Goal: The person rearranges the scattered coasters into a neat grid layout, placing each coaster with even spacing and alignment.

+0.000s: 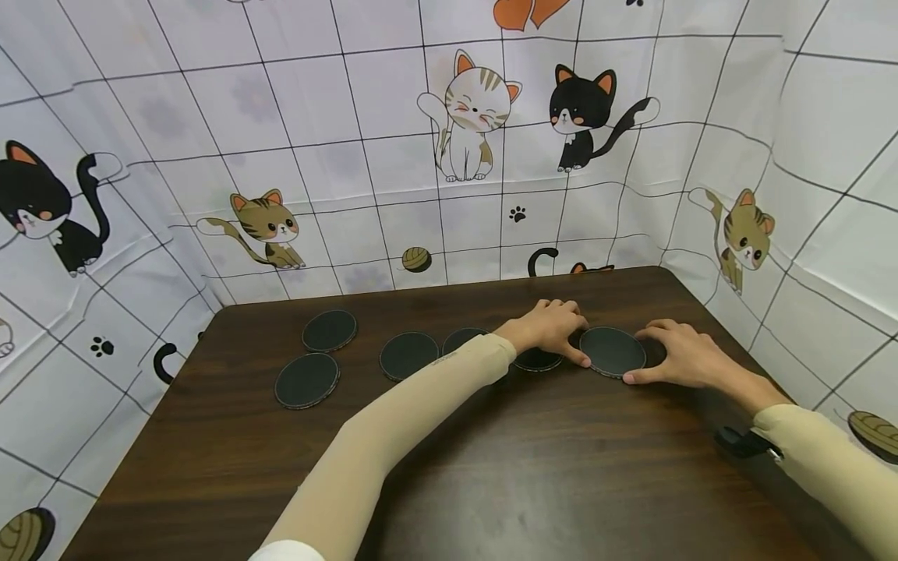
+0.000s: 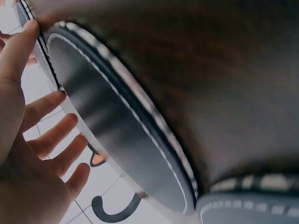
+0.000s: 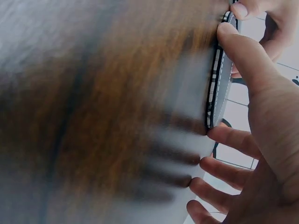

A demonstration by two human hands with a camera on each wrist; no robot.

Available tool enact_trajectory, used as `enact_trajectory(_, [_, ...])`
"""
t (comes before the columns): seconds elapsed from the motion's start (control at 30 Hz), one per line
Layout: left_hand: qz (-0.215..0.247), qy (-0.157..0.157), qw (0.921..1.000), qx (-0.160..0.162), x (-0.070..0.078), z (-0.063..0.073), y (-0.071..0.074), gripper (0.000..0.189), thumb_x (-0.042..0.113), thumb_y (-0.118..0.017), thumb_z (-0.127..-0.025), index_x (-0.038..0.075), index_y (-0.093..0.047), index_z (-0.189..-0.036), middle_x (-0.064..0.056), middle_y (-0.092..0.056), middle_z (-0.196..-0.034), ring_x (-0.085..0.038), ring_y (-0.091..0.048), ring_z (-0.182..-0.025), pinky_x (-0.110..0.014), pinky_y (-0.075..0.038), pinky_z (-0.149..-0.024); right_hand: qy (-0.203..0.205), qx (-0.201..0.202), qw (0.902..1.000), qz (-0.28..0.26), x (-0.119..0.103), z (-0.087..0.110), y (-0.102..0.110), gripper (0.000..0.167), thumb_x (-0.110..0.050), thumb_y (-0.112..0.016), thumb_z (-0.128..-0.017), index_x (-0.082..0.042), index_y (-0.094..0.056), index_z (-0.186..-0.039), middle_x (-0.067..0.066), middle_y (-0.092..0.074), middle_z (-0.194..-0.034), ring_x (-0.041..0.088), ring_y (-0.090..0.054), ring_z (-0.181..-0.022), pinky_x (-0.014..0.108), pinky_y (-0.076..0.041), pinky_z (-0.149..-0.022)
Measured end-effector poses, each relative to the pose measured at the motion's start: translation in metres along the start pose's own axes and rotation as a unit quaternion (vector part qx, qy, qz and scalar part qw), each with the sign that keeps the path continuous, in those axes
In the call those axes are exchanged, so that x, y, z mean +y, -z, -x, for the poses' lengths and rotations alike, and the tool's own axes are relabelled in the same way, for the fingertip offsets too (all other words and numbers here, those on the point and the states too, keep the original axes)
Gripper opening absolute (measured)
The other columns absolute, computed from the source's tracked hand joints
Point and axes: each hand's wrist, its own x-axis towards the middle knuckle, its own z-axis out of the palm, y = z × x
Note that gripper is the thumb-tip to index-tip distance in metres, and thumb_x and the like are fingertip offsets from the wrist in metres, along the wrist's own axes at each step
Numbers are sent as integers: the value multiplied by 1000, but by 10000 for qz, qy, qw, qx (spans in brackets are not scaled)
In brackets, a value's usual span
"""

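Toward the table's right back lies a round black coaster (image 1: 613,352) between both hands. My left hand (image 1: 549,327) holds its left edge, the thumb at the near side and the index finger at the far side. From the right, my right hand (image 1: 679,354) grips the same coaster, thumb at the front rim and index finger behind. In the right wrist view the coaster (image 3: 221,79) shows white stitching and a checkered side. Just left of the left hand sits another coaster (image 1: 539,361), partly covered by the wrist; it fills much of the left wrist view as a stitched disc (image 2: 112,121).
Two more coasters, one (image 1: 409,356) beside another (image 1: 461,338), continue the row leftward, partly behind the left forearm. At the left, a back coaster (image 1: 330,331) and a front coaster (image 1: 307,381) lie close together. The brown wooden table (image 1: 547,467) meets a cat-patterned curtain (image 1: 393,187).
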Motion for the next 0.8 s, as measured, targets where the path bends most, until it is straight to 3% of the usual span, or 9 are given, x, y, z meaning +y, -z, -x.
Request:
enact_trajectory(0.3, [167,-129,9998,-18,3,-1,-1,77,71,-63,-88,23,-55,-147,5,-45,-145,-16,-43,-131,-37,-32,-108,209,115,9997,-77,-3,1,0,88,-67,-80,-76,0,-66,-130,29,-50,-136,54,-50,-119,70,-44,-81])
enact_trajectory(0.4, [434,-245,9986,151,-3,8,-3,73,70,-65,-88,21,-59,-142,5,-46,-145,-16,-44,-130,-38,-32,-109,238,74,9994,-230,-8,1,-1,86,-65,-81,-76,1,-66,-130,29,-50,-136,53,-49,-120,70,-43,-84])
enact_trajectory(0.57, [919,-425,9922,730,-19,38,-1,69,65,-67,-89,18,-61,-140,3,-48,-145,-16,-46,-130,-40,-32,-111,410,160,9974,-570,-27,-2,6,82,-60,-84,-77,1,-66,-129,25,-49,-139,52,-47,-123,70,-43,-88])
enact_trajectory(0.8, [728,-477,9898,1124,-35,89,10,69,67,-67,-88,17,-63,-137,4,-49,-144,-17,-45,-131,-43,-30,-113,890,338,9925,-767,-65,-8,15,77,-57,-86,-76,-1,-68,-126,19,-52,-138,47,-48,-126,68,-43,-91])
